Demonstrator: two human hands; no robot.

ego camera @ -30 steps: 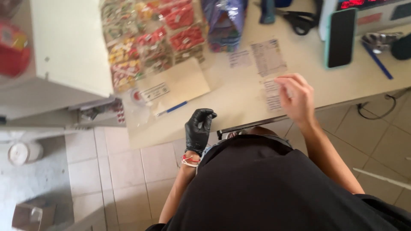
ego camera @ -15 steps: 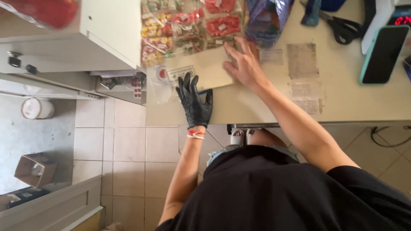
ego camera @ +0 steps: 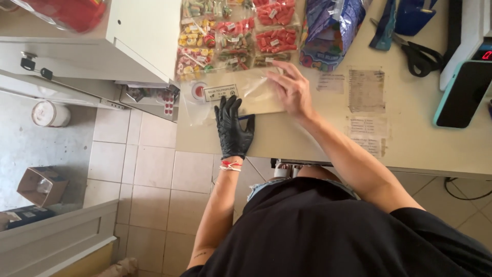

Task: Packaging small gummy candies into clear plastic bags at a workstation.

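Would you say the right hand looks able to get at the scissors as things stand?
Probably yes: the right hand lies flat on the clear bags, holding nothing, and the scissors lie uncovered further right on the table, with only flat paper labels between.

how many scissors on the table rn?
1: black-handled scissors near the table's far right, beside the blue pouch and the phone. Blades point toward the candy bag. More may lie out of frame.
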